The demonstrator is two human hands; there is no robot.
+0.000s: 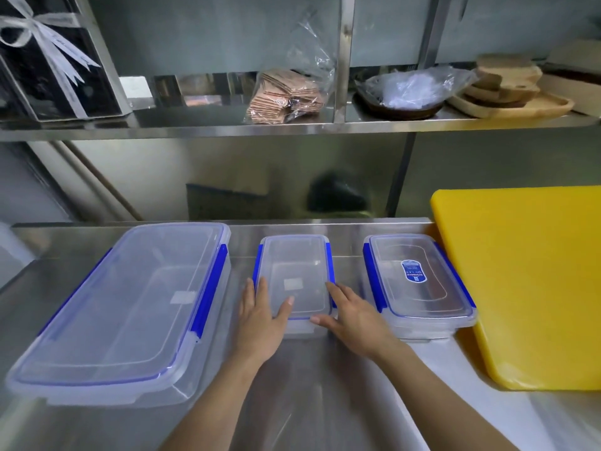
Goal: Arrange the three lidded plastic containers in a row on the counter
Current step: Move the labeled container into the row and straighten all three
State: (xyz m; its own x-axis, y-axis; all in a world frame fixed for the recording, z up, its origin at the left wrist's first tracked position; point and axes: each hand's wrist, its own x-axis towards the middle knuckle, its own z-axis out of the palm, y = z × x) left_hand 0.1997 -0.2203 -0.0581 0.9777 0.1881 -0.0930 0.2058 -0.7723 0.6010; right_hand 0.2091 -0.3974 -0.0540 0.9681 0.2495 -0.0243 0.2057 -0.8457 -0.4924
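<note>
Three lidded plastic containers sit on the steel counter (292, 402) in front of you, and the small container (294, 275) in the middle is the one you are handling. Your left hand (261, 323) lies flat against its left near corner, fingers stretched along the blue side clip and thumb resting on the clear lid. Your right hand (351, 317) meets its right near corner, fingers along the right clip and thumb pressed to the near edge. Neither hand is curled tight; both are spread and bracketing the container between them, touching it rather than clenching it.

Left of the small container, with a strip of bare steel between, stands the large container (130, 307), angled so its near end swings further left. Right of the small container, also apart from it, sits the medium container (419, 281), with a blue label on its lid. All three lids are on, blue clips down the long sides.

Just beyond the medium container, further right from the small one, a yellow cutting board (533, 281) lies on the counter, close beside that container. Above and behind the small container runs a steel shelf (195, 125) carrying a bag of crackers (286, 96), a dark bowl (400, 105) with clear plastic in it, stacked wooden trays (510, 89), and a black ribboned box (55, 60) far to the left.
</note>
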